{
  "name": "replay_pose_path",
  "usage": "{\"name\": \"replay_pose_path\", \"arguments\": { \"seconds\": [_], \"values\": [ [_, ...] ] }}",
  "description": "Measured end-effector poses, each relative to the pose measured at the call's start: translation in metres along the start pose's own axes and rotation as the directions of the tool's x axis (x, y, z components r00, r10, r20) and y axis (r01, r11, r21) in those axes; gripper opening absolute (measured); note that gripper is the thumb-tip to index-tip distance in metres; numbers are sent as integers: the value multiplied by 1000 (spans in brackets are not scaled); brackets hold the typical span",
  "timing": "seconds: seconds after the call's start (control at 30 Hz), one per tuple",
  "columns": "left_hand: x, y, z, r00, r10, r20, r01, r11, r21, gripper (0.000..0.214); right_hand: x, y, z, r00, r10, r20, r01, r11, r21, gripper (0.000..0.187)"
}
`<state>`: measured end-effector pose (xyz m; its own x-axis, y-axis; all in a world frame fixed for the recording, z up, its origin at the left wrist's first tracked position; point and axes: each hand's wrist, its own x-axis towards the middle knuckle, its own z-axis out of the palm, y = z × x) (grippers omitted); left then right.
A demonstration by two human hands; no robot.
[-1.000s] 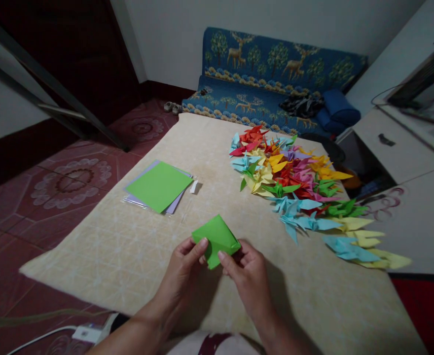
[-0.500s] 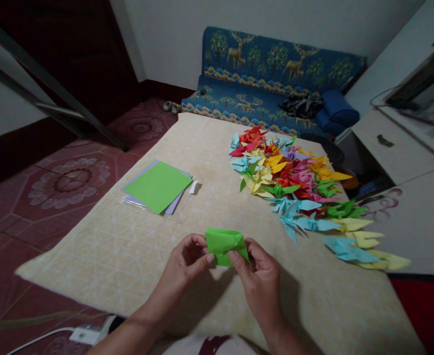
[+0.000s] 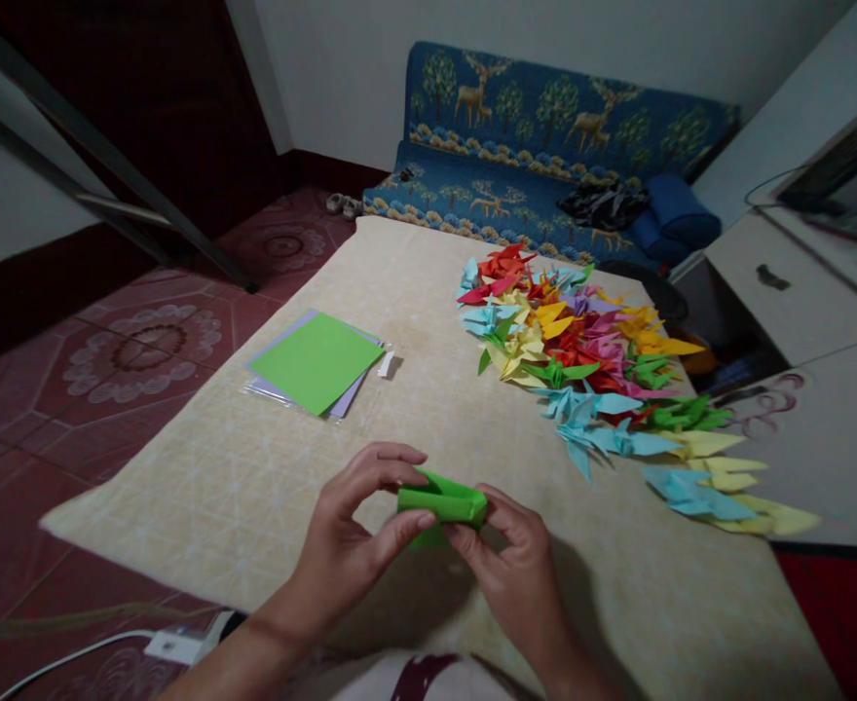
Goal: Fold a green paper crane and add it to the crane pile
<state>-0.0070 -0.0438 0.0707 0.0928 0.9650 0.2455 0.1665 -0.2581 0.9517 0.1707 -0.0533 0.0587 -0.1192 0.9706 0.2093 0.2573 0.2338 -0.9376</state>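
A folded piece of green origami paper (image 3: 443,503) is held above the near part of the table, its layers parted along the top. My left hand (image 3: 359,511) pinches its left end, thumb in front and fingers behind and above. My right hand (image 3: 512,545) grips the right end between thumb and fingers. Farther off to the left lies a stack of square paper (image 3: 316,362), a green sheet on top and lilac ones below, on a clear plastic wrapper. To the right spreads a pile of folded paper cranes (image 3: 575,341) in several colours.
A cream patterned cloth covers the table (image 3: 202,487). Behind it stands a blue sofa (image 3: 494,175) with a deer pattern. A white cabinet (image 3: 823,409) is at the right, and a metal ladder (image 3: 129,185) leans at the left. A white power strip (image 3: 174,645) sits low at the left.
The green paper, seen flat and facing me before, is now tipped with its layers opened at the top. My left fingers have risen over its upper edge. The view has shifted slightly.
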Motion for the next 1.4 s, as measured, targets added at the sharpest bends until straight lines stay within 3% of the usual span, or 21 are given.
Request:
{"name": "replay_pose_path", "arguments": {
  "seconds": [0.17,0.37,0.5,0.6,0.7,0.83,0.97,1.07,1.23,1.4],
  "values": [
    [2,3,-3,986,-95,140,106,991,-78,5,0,-2,1,992,-27,120,20,998,54,15],
    [-3,1,1,970,-210,120,231,953,-198,5,-8,-1,8,997,-18,73,13,997,72,9],
    [-5,8,-2,985,-144,98,151,986,-72,6,-9,-2,-5,998,-21,59,19,999,35,13],
    [-5,15,-4,989,-64,135,65,998,-4,7,-4,-7,-21,992,-114,54,116,993,-29,15],
    [-5,18,-4,986,8,166,-16,999,47,10,2,-13,-31,972,-197,132,207,976,-66,14],
    [-5,18,-3,983,80,164,-94,993,75,12,7,-19,-35,963,-186,196,205,976,-80,9],
    [-6,17,-3,973,184,139,-199,975,104,11,7,-21,-34,980,-86,177,109,987,-122,8],
    [-7,16,-2,942,314,121,-330,930,160,15,6,-22,-33,985,74,158,-56,992,-113,12],
    [-7,15,-2,904,403,144,-427,872,241,20,5,-22,-31,940,296,169,-306,951,37,15],
    [-7,13,-2,897,414,151,-440,865,240,22,3,-15,-31,877,417,240,-460,872,166,20]
  ]
}}
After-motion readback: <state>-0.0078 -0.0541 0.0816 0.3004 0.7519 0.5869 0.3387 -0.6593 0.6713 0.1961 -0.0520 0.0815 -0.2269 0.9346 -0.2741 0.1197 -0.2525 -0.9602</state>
